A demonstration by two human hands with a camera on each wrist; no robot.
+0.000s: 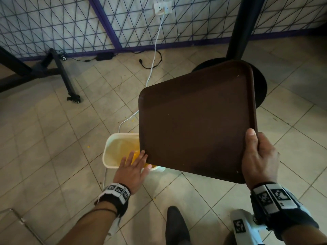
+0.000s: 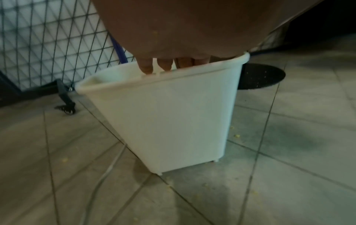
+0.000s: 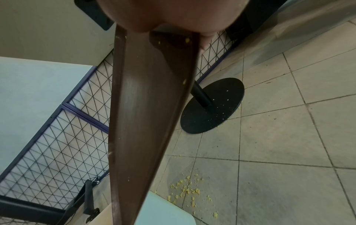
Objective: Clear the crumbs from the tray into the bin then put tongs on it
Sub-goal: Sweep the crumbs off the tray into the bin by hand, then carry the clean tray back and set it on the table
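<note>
My right hand [image 1: 254, 151] grips the near right corner of the brown tray [image 1: 196, 121], thumb on top, and holds it tilted down to the left. The tray's low corner hangs over the white bin [image 1: 113, 147], which has yellow crumbs [image 1: 135, 155] inside. My left hand [image 1: 136, 161] stretches flat over the bin's rim, straight fingers [image 2: 146, 67] by that low corner. The right wrist view shows the tray [image 3: 146, 106] edge-on with a few crumbs [image 3: 186, 40] stuck to it. No tongs are in view.
Crumbs [image 3: 188, 190] lie scattered on the tiled floor beside the bin. A black round table base [image 1: 261, 89] with its post stands behind the tray. A white cable [image 1: 152, 68] runs to a wall socket. A wheeled frame leg [image 1: 70, 89] and mesh fence are at the left.
</note>
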